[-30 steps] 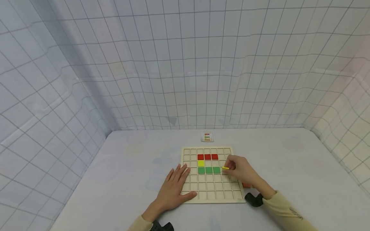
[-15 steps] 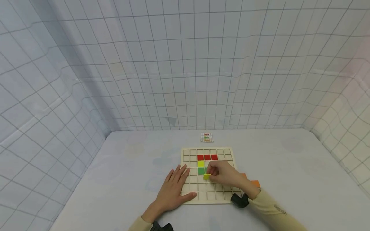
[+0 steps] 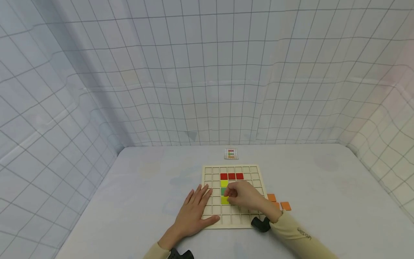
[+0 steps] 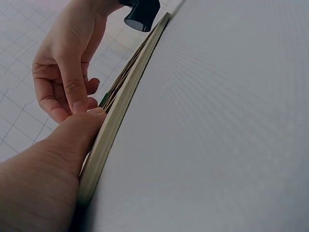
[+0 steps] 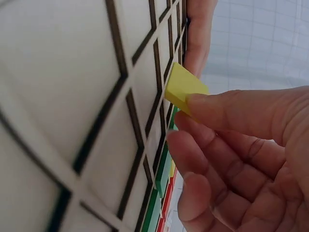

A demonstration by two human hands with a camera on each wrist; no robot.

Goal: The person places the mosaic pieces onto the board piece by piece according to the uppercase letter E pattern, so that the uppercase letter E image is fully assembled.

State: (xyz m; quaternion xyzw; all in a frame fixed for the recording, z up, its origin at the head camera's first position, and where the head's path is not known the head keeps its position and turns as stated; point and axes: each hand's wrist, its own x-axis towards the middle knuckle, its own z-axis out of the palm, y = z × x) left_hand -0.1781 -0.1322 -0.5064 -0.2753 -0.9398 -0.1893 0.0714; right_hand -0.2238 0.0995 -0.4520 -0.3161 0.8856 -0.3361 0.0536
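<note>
A cream grid board [image 3: 231,220] lies on the table in the head view. My left hand [image 3: 192,216] rests on its left edge, fingers straight and thumb spread. Over the board, my right hand [image 3: 245,196] pinches a yellow square tile [image 5: 181,87] between thumb and finger. That tile is tilted at a cell just below a green tile [image 3: 223,191], its edge near the grid ridges. Another yellow tile [image 3: 224,183] sits in the row above, under a row of red tiles [image 3: 231,176]. The right hand hides the other green tiles in the head view.
Loose orange tiles [image 3: 286,206] lie right of the board, partly behind the right forearm. A small card with a coloured grid pattern [image 3: 231,154] lies beyond the board. A grid-lined white curtain [image 3: 200,90] surrounds the table's back and sides.
The right hand has carried the yellow tile leftward across the board and down to the cell below the leftmost green tile. Orange tiles have come into view. The left hand stays put.
</note>
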